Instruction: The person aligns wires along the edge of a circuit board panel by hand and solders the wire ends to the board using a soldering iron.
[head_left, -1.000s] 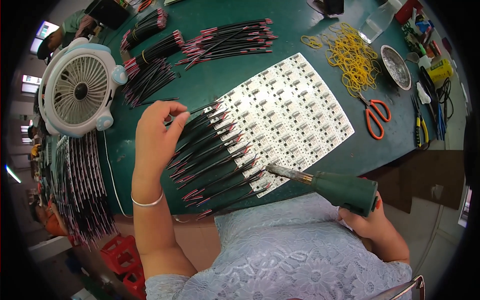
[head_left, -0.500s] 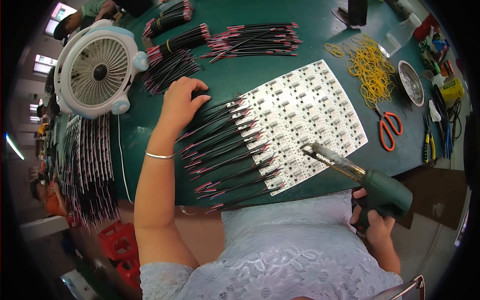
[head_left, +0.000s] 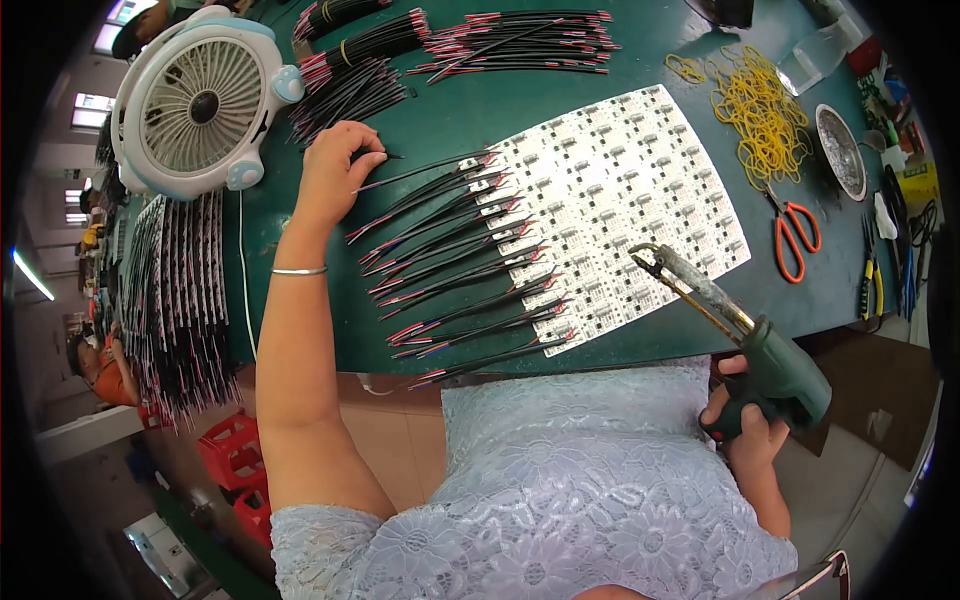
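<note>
My left hand (head_left: 338, 172) is closed in a pinch left of the board, and a short dark end, seemingly a black wire (head_left: 396, 156), pokes out from its fingertips. A white circuit board panel (head_left: 620, 190) with rows of small parts lies on the table. Along its left edge, pairs of black wires (head_left: 430, 255) with red and blue ends stick out. My right hand (head_left: 750, 420) grips the handle of a green soldering gun (head_left: 785, 370). The gun's bent tip hangs over the lower right part of the panel; whether it touches cannot be made out.
A white fan (head_left: 200, 105) stands at the far left, above a stack of wired board strips (head_left: 180, 290). Bundled wires (head_left: 370, 45) and loose wires (head_left: 520, 42) lie at the back. Yellow rubber bands (head_left: 760, 115), orange-handled scissors (head_left: 795, 240) and a metal bowl (head_left: 840, 152) are right.
My left hand has moved left and drawn its fingers together. The soldering gun's tip has shifted right over the panel. The whole view has tilted slightly, moving the table's contents upward.
</note>
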